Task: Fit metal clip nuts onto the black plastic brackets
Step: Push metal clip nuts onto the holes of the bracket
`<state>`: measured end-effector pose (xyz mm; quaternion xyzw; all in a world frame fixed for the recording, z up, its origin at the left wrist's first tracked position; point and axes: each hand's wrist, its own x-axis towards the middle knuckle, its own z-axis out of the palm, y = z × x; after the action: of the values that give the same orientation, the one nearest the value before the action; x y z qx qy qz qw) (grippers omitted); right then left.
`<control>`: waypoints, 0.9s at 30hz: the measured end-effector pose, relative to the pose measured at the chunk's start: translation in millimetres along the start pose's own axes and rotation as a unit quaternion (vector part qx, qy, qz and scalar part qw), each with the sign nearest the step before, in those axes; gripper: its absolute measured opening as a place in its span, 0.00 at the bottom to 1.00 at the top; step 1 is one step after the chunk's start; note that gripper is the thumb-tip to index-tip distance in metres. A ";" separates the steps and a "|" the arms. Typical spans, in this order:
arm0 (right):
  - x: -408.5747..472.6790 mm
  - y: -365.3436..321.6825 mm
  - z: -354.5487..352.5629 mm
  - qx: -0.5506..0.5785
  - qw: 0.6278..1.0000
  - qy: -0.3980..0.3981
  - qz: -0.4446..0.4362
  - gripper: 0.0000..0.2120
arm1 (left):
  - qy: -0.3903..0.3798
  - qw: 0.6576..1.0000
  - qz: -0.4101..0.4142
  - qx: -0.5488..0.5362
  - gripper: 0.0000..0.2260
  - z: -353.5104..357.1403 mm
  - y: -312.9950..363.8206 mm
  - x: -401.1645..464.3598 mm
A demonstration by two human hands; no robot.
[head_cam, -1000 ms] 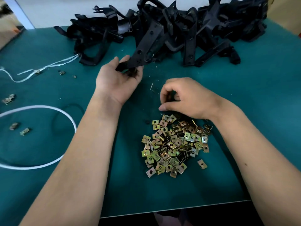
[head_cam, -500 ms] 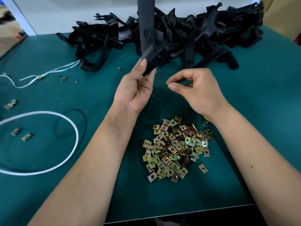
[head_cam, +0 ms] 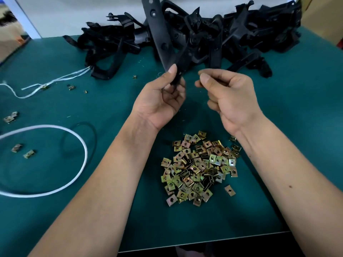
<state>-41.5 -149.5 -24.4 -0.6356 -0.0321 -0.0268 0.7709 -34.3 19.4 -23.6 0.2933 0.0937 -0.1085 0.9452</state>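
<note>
While a white cord loop (head_cam: 81,151) and a few stray nuts lie off at the left of the green bench (head_cam: 297,127), the left hand (head_cam: 159,101) grips the lower end of a long black bracket (head_cam: 159,34), thumb and fingers clamped on it, the bracket standing up before the bracket pile (head_cam: 241,38). It looks stiff and light; that end hold should steady it. The right hand (head_cam: 228,95) is just beside, fingers pinched together, presumably on a clip nut I cannot see. The clip nut heap (head_cam: 200,167) sits nearer, small, springy, likely slippery.
</note>
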 end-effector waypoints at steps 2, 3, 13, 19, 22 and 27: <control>0.6 1.0 0.2 -0.011 1.000 0.008 -0.004 0.03 | -0.022 1.000 -0.010 0.003 0.09 1.7 -1.6 -1.1; 1.2 1.9 0.0 -0.021 1.000 0.013 0.000 0.02 | -0.032 0.999 -0.017 -0.002 0.08 2.4 -2.2 -1.6; 1.5 1.4 -0.4 0.067 0.997 0.015 0.033 0.03 | -0.072 0.997 -0.038 0.017 0.13 -1.2 -4.3 -1.2; -0.3 -0.4 3.3 0.095 0.995 0.029 0.030 0.04 | -0.090 0.992 -0.043 0.070 0.06 0.1 -6.5 -0.4; -1.4 0.8 7.7 0.102 0.994 0.021 0.028 0.07 | -0.093 0.992 -0.035 0.080 0.09 0.0 -10.7 1.7; -2.0 0.4 8.5 0.098 0.995 0.021 0.028 0.05 | -0.103 0.988 -0.032 0.111 0.08 0.0 -13.0 2.2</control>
<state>-43.5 -141.0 -23.3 -0.5573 -0.0006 -0.0149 0.8302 -35.6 8.6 -31.1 0.3810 -0.0076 -0.1778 0.9073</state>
